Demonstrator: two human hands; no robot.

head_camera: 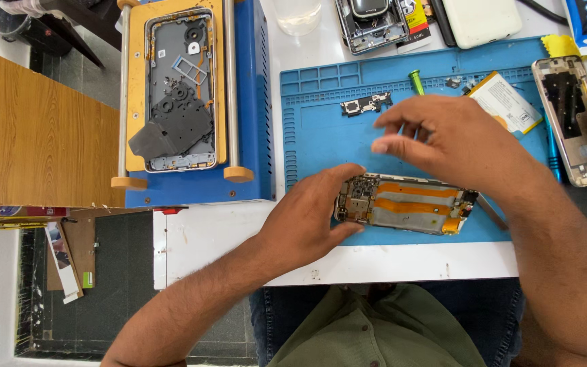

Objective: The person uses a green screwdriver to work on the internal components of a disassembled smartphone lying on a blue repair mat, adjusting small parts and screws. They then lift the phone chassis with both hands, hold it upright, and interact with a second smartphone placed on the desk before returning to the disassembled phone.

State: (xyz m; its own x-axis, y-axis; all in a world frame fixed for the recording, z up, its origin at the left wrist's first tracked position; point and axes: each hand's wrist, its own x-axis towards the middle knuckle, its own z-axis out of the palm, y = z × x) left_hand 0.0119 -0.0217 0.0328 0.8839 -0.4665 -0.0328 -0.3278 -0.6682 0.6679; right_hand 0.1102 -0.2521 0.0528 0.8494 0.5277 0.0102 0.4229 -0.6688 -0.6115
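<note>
Desk (212, 238) surface in white is carrying a blue work mat (321, 143), and at ten o'clock a blue and yellow machine (249, 102) is holding a grey phone frame (179, 88). An opened phone (405, 204), its orange flex cables and circuit board showing, is lying near the mat's six o'clock edge. The left hand (304, 221) is gripping the phone's nine o'clock end, fingers closed around it. The right hand (443, 139) is hovering just above the phone, fingers loosely bent and holding nothing. A white battery (507, 102) is lying at two o'clock, a small board piece (365, 104) at twelve.
</note>
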